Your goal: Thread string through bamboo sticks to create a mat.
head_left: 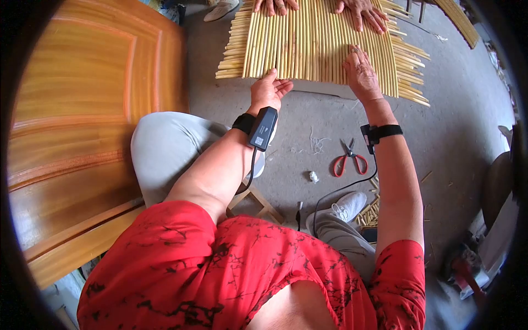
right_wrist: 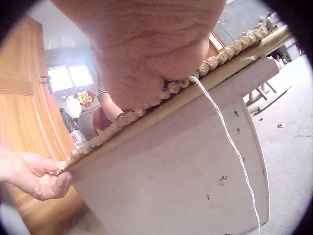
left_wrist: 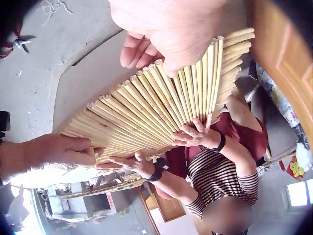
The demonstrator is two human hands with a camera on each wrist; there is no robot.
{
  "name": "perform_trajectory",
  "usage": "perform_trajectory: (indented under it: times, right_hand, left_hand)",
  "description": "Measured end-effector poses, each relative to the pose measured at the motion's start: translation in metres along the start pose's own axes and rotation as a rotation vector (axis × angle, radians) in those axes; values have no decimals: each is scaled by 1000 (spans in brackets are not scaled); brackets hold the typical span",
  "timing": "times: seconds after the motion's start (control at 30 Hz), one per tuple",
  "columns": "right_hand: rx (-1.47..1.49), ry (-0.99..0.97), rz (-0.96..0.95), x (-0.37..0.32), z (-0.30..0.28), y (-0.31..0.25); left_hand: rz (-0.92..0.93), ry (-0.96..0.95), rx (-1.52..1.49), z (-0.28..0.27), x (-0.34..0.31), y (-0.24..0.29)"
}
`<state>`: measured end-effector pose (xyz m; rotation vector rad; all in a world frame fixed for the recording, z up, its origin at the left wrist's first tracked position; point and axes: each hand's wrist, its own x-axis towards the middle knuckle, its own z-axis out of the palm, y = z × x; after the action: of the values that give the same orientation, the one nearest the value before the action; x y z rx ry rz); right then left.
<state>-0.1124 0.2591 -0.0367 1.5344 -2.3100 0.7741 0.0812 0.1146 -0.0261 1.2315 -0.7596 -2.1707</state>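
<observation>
A layer of thin yellow reed-like sticks lies side by side over a second, crosswise layer. At its near edge, my left hand has its thumb against the stick ends, fingers loosely bent just outside the edge. My right hand rests flat on the sticks near the right side, fingers pointing away from me. Across from me, another person's two hands lie spread on the same sticks. White string hangs from the edge beneath my right hand.
A pale board stands under the sticks. Red-handled scissors and string scraps lie on the grey floor. Cut stick pieces are by my shoe. A wooden door fills the left; a small wooden frame sits near my knee.
</observation>
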Motion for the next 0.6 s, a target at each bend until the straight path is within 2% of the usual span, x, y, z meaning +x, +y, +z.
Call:
perform_trajectory:
  times: [0.2,0.27,0.33,0.4,0.47,0.5,0.53,0.6]
  right_hand:
    - [15,-50,18,8,-8,-7]
    - [72,-35,136,16,-14,-16]
    - [9,-36,19,29,-20,-41]
    - [-113,4,-251,40,20,-41]
    - [136,19,-221,48,22,-73]
    - [-51,-116,-334,45,42,-70]
    - [175,-150,-246,38,44,-78]
    - [145,-155,-214,37,42,-82]
  left_hand:
    - [8,-49,17,-3,1,0]
    - [-1,-27,20,-3,4,-1]
    - [-12,-11,17,-4,4,0]
    - [15,-69,25,-5,2,0]
    - [9,-61,52,-5,3,0]
    - [2,-47,72,-4,3,0]
    - [6,-44,67,-3,4,1]
    - [-3,-53,23,-4,3,0]
